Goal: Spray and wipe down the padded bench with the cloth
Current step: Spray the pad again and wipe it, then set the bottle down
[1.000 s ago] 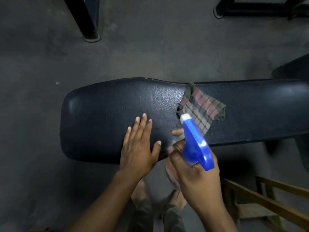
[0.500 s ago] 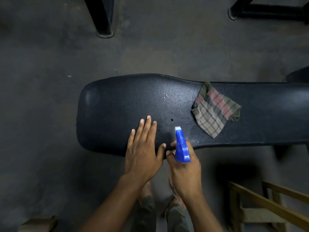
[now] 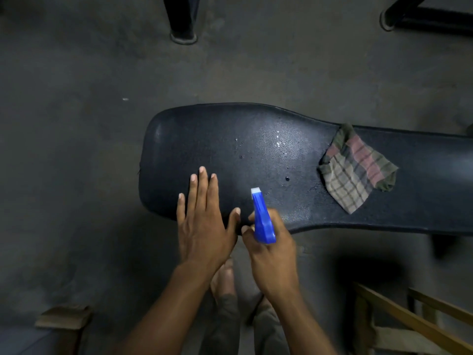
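Note:
A black padded bench runs from the middle of the view to the right edge, its rounded end at the left. Wet droplets shine on its middle. A folded plaid cloth lies on the pad at the right, untouched. My left hand rests flat on the near edge of the pad, fingers straight. My right hand grips a blue spray bottle head, its white nozzle pointing over the pad. The bottle's body is hidden under my hand.
Grey concrete floor lies all around. A black frame leg stands at the top middle and another black frame at the top right. A wooden frame sits at the bottom right, a wooden block at the bottom left. My feet show below the bench.
The view has shifted left, so bench and cloth sit further right. My right hand lowered and turned the sprayer toward the pad. More wet droplets show on the pad. Left hand stayed flat.

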